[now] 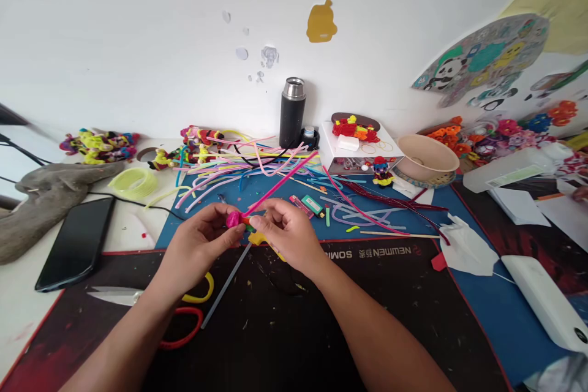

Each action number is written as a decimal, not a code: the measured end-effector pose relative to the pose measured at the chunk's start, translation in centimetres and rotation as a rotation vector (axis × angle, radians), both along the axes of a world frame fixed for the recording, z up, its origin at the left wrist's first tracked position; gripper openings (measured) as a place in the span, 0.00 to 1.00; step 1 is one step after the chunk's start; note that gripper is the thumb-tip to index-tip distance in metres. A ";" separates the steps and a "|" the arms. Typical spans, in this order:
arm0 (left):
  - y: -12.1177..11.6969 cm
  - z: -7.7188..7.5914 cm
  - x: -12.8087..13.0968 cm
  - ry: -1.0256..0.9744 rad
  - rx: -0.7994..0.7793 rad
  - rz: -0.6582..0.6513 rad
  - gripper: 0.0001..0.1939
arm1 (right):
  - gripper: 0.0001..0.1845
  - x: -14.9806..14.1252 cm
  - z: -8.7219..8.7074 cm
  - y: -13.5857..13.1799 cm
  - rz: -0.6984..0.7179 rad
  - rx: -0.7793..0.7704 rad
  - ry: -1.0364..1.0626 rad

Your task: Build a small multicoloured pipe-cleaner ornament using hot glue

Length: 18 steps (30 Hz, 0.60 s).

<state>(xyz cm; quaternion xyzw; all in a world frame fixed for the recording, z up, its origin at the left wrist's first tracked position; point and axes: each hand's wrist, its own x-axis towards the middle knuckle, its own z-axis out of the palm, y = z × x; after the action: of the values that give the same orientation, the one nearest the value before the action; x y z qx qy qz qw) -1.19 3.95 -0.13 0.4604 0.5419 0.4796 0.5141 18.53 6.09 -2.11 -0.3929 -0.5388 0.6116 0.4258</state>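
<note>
At seven o'clock from the pink ball (233,218), has scissors (118,296). In left hand (199,242), at its two o'clock end, pinches that ball; in right hand (291,237), pinches an orange bit (247,220) beside it. At one o'clock, has a black bottle (292,116).

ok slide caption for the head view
Left hand and right hand hold a small magenta fuzzy piece, scissors on the dark mat.
</note>
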 end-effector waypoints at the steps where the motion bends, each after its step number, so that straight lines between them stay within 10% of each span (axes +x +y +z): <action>1: 0.0 -0.2 0.0 0.007 0.001 -0.008 0.21 | 0.18 0.0 0.0 0.0 -0.001 0.017 -0.018; 18: -0.1 -0.3 0.3 0.031 -0.019 -0.153 0.20 | 0.15 -0.3 0.1 -0.7 -0.163 0.442 -0.443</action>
<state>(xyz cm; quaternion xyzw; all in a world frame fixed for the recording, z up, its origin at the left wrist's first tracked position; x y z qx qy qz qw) -0.89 3.82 -0.41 0.5031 0.5174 0.4266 0.5452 18.25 5.35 -2.02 -0.4563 -0.7047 0.3436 0.4208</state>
